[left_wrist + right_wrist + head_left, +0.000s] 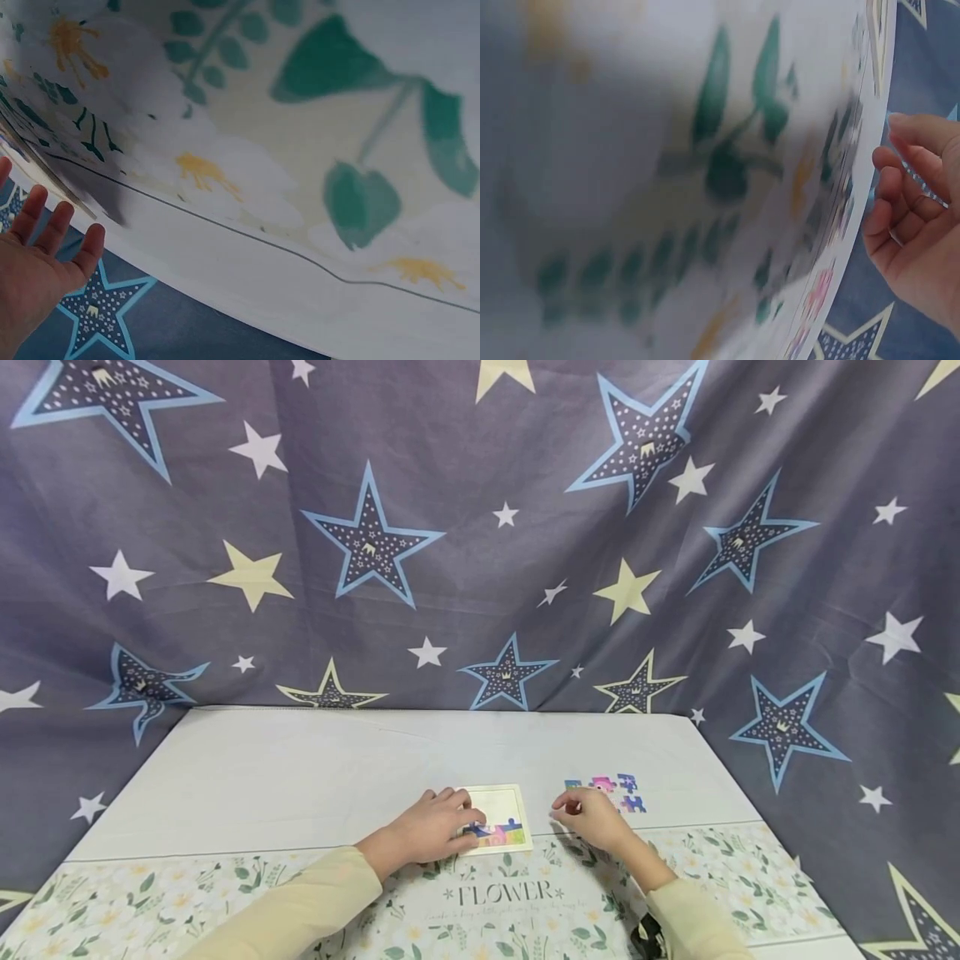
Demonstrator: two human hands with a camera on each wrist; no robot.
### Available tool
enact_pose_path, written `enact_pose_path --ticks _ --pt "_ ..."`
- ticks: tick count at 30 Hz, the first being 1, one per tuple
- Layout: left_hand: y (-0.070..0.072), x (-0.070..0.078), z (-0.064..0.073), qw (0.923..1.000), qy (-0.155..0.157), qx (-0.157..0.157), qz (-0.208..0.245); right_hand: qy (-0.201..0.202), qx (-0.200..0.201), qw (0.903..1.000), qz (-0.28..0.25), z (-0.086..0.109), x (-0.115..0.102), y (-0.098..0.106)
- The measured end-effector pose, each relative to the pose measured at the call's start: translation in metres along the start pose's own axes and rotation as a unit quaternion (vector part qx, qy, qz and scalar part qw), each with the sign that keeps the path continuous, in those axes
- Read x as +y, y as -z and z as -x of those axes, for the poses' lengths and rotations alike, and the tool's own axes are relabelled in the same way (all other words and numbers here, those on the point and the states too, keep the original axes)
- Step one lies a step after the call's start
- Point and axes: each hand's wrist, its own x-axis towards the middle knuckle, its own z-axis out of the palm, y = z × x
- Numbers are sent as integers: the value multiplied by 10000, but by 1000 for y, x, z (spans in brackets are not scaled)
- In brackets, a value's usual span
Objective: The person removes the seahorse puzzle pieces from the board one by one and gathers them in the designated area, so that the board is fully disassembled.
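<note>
A shallow cream puzzle tray (491, 791) lies on the table, with joined jigsaw pieces (504, 835) of blue, pink and green along its near part. My left hand (426, 829) rests over the tray's left side. Its fingers are spread and loosely bent, fingertips at the pieces, hiding that corner. In the left wrist view those fingers reach up to the tray's edge (71, 196). Between the tray and the loose jigsaw pieces (630, 793) hovers my right hand (596, 822). Its thumb and forefinger pinch a mostly hidden puzzle piece; only a small bluish bit shows at the fingertips.
The loose pieces lie right of the tray, partly behind my right hand. A white tablecloth (300, 777) with a printed flower band (510, 893) covers the table. A starry dark curtain (450, 610) hangs along the back edge. Something black (647, 937) sits by the right sleeve.
</note>
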Motion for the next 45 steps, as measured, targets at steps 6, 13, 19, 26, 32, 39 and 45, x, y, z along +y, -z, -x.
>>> enact_pose_path --ticks 6,13,19,26,32,39,45 --pt "-2 2 -4 9998 -93 33 146 302 -261 9992 -21 0 -14 -11" --pt "-4 1 -6 9998 -170 27 133 433 -644 9970 -41 1 -21 -21" --pt "-5 1 -7 9996 -200 -14 175 573 -915 9941 -48 2 -26 -25" --pt "-7 -1 -8 9997 -216 -24 144 674 -1061 9920 118 1 -29 -25" --pt "-7 -1 -8 9997 -203 -62 156 758 -1180 9900 160 -1 -31 -24" --pt "-5 0 -8 9996 -192 -114 165 814 -1241 9886 239 -3 -30 -24" --pt "-4 0 -8 9995 -218 -134 165 724 -1297 9886 226 -4 -30 -24"
